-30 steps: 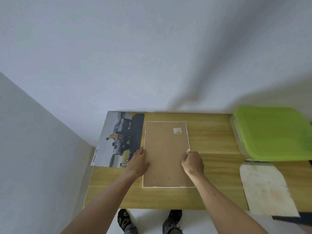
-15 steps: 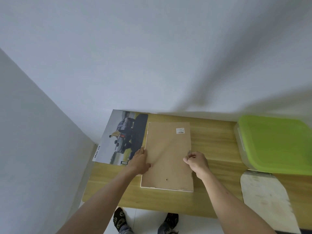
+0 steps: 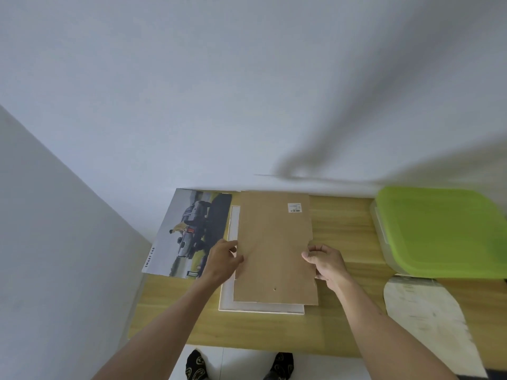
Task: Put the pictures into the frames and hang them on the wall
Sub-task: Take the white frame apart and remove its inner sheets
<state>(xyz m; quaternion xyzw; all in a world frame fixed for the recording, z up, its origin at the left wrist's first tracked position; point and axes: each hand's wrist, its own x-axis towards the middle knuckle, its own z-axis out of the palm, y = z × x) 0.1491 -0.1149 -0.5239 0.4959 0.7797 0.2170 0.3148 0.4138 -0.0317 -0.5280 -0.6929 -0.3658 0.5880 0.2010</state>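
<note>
Brown fibreboard, the backing board (image 3: pixel 274 250), is seen in the head view held by its two long edges, its long axis running away from the person toward the wall. It is pinched on the left edge by the left hand (image 3: pixel 223 260) and on the right edge by the right hand (image 3: pixel 325 260), fingers curled round the board in both cases. The white frame (image 3: pixel 260 307) lies face down on the wooden table (image 3: pixel 343 237) just beneath, its left and near rails showing, so the board sits shifted to the right of it. The car picture (image 3: pixel 189 231) lies flat just left of the frame, nearer the left hand. The board is judged to need setting aside before the picture goes in.
</note>
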